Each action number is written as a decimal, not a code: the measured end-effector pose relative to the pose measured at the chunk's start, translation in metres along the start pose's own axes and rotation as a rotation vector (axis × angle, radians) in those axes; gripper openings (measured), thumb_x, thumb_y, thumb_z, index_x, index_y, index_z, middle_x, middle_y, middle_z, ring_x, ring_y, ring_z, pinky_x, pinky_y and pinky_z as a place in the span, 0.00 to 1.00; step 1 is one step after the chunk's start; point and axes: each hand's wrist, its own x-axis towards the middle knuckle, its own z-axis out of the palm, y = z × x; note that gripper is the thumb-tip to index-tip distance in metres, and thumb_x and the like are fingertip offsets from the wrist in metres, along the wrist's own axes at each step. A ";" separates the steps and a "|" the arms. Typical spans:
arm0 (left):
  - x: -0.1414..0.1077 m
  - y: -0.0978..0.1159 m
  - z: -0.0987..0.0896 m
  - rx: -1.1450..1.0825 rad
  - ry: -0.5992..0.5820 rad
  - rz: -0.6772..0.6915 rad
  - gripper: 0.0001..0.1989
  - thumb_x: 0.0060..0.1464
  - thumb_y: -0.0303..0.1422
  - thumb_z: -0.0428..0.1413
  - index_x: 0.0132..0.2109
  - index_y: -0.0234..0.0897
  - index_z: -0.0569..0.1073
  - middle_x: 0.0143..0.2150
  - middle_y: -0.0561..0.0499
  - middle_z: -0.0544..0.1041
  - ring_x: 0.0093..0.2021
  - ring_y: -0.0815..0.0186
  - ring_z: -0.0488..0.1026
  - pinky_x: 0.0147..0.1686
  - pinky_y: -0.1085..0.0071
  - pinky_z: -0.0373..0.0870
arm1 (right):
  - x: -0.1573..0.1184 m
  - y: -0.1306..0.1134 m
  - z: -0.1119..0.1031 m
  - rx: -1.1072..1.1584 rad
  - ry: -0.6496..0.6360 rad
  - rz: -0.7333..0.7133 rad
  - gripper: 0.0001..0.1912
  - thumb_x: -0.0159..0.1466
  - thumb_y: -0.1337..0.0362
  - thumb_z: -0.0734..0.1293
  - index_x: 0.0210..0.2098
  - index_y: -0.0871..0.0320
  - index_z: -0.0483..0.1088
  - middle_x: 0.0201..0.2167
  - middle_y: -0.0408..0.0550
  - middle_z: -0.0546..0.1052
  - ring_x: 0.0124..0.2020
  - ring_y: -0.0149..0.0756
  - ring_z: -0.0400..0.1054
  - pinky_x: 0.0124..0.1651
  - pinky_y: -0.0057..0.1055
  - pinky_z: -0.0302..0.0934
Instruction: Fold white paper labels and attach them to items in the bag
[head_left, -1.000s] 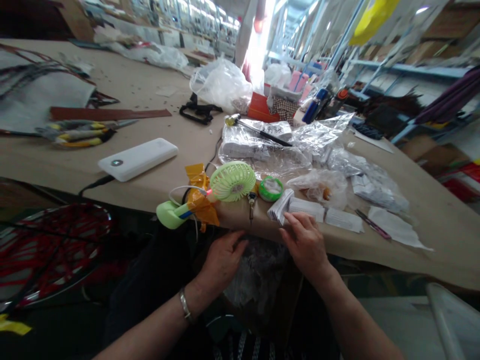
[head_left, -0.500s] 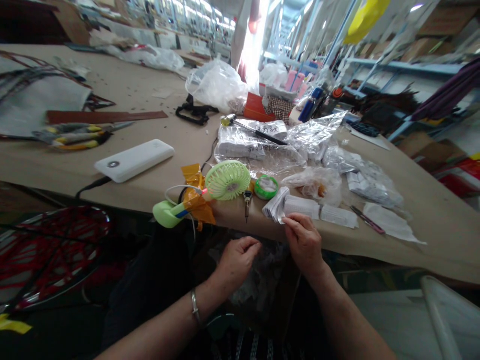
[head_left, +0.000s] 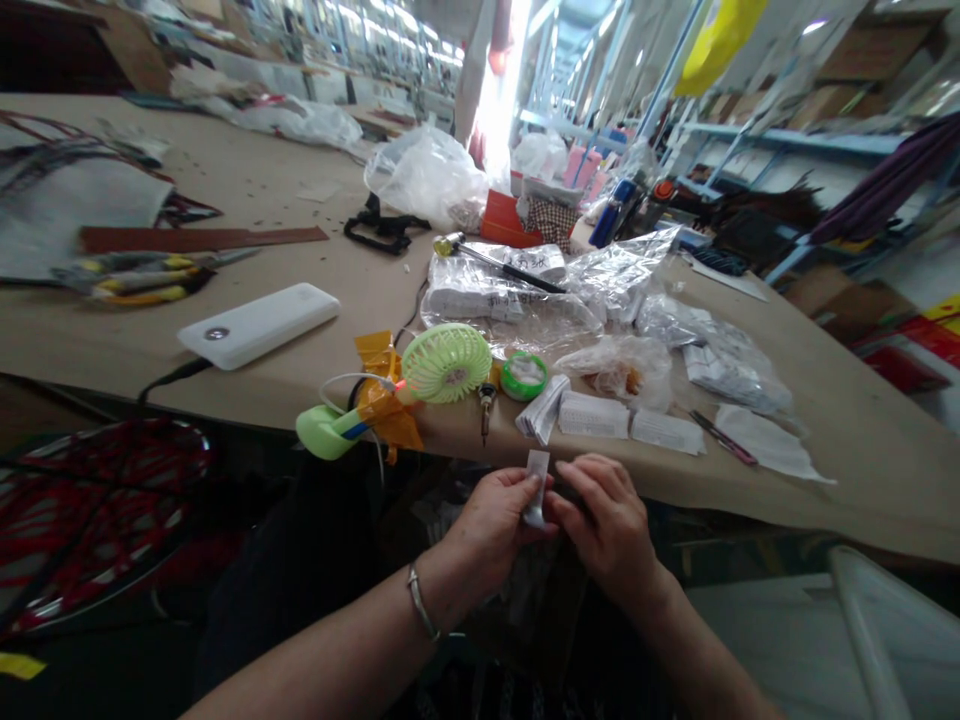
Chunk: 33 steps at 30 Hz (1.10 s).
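The left hand (head_left: 487, 525) pinches a white label (head_left: 537, 464) between its fingers, before the counter (head_left: 255, 388); it looks light, thin, easily creased, best held by its edges. The right hand's (head_left: 611, 515) fingers curl beside it; whether gripping, I cannot tell.

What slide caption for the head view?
White slip in the left hand's grip, right hand close beside it, at a cluttered table.

Head view, one only: worn above the near edge of the tabletop (head_left: 375, 290), faced forward and down. Left grip (head_left: 489, 522) and right grip (head_left: 616, 525) are framed close, towards six o'clock; the room (head_left: 405, 60) is shown far off at twelve.
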 end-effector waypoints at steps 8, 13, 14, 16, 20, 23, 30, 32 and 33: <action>-0.002 -0.005 -0.007 0.154 0.048 -0.042 0.10 0.53 0.33 0.53 0.39 0.28 0.70 0.26 0.46 0.74 0.22 0.69 0.71 0.23 0.74 0.68 | 0.009 0.040 0.008 -0.389 -0.074 0.126 0.16 0.62 0.64 0.61 0.49 0.60 0.68 0.45 0.54 0.71 0.48 0.47 0.60 0.50 0.44 0.56; -0.003 -0.001 -0.005 0.143 0.089 -0.092 0.09 0.53 0.32 0.52 0.39 0.29 0.69 0.26 0.46 0.75 0.22 0.69 0.71 0.24 0.73 0.68 | 0.001 0.050 0.010 -0.245 0.060 0.094 0.09 0.63 0.66 0.61 0.39 0.57 0.72 0.39 0.48 0.74 0.44 0.41 0.65 0.49 0.39 0.57; -0.003 0.001 -0.004 0.130 0.091 -0.107 0.09 0.53 0.31 0.52 0.39 0.29 0.69 0.27 0.46 0.75 0.22 0.69 0.72 0.24 0.72 0.69 | 0.000 0.051 0.009 -0.205 0.084 0.100 0.08 0.63 0.66 0.61 0.38 0.57 0.72 0.38 0.48 0.74 0.43 0.40 0.65 0.49 0.39 0.58; -0.005 0.005 -0.002 0.103 0.082 -0.136 0.08 0.53 0.30 0.51 0.38 0.28 0.69 0.27 0.45 0.75 0.23 0.68 0.72 0.25 0.70 0.70 | -0.001 0.050 0.006 -0.101 0.146 0.116 0.07 0.63 0.67 0.62 0.36 0.56 0.72 0.37 0.48 0.74 0.42 0.39 0.66 0.48 0.39 0.60; -0.009 0.010 0.001 0.045 -0.021 -0.187 0.09 0.52 0.30 0.53 0.38 0.27 0.71 0.28 0.44 0.75 0.23 0.66 0.72 0.26 0.68 0.70 | -0.006 0.028 0.001 0.192 0.158 0.031 0.08 0.62 0.70 0.62 0.37 0.54 0.72 0.38 0.48 0.74 0.47 0.40 0.66 0.48 0.42 0.62; -0.008 0.009 -0.001 -0.031 -0.145 -0.158 0.07 0.50 0.27 0.53 0.35 0.25 0.73 0.26 0.46 0.74 0.21 0.70 0.70 0.23 0.73 0.66 | -0.011 0.007 0.003 0.331 0.025 -0.145 0.09 0.61 0.71 0.62 0.38 0.54 0.71 0.38 0.47 0.74 0.48 0.40 0.65 0.49 0.42 0.62; -0.009 0.007 -0.007 -0.105 -0.228 -0.147 0.07 0.47 0.26 0.56 0.32 0.24 0.74 0.26 0.47 0.73 0.23 0.72 0.68 0.22 0.76 0.62 | -0.014 -0.001 0.009 0.322 -0.082 -0.263 0.07 0.61 0.72 0.63 0.35 0.55 0.71 0.36 0.47 0.74 0.49 0.39 0.63 0.50 0.41 0.61; -0.011 0.007 -0.006 -0.081 -0.222 -0.144 0.07 0.45 0.26 0.57 0.32 0.24 0.74 0.25 0.47 0.72 0.22 0.72 0.68 0.22 0.76 0.62 | -0.015 -0.001 0.008 0.315 -0.097 -0.264 0.08 0.61 0.72 0.63 0.35 0.55 0.71 0.37 0.47 0.74 0.51 0.39 0.62 0.51 0.40 0.62; -0.012 0.008 -0.005 -0.071 -0.210 -0.145 0.06 0.44 0.25 0.58 0.32 0.24 0.74 0.25 0.48 0.72 0.22 0.72 0.68 0.22 0.76 0.62 | -0.015 -0.002 0.008 0.313 -0.105 -0.265 0.08 0.62 0.72 0.63 0.34 0.55 0.71 0.37 0.47 0.74 0.51 0.39 0.62 0.52 0.40 0.62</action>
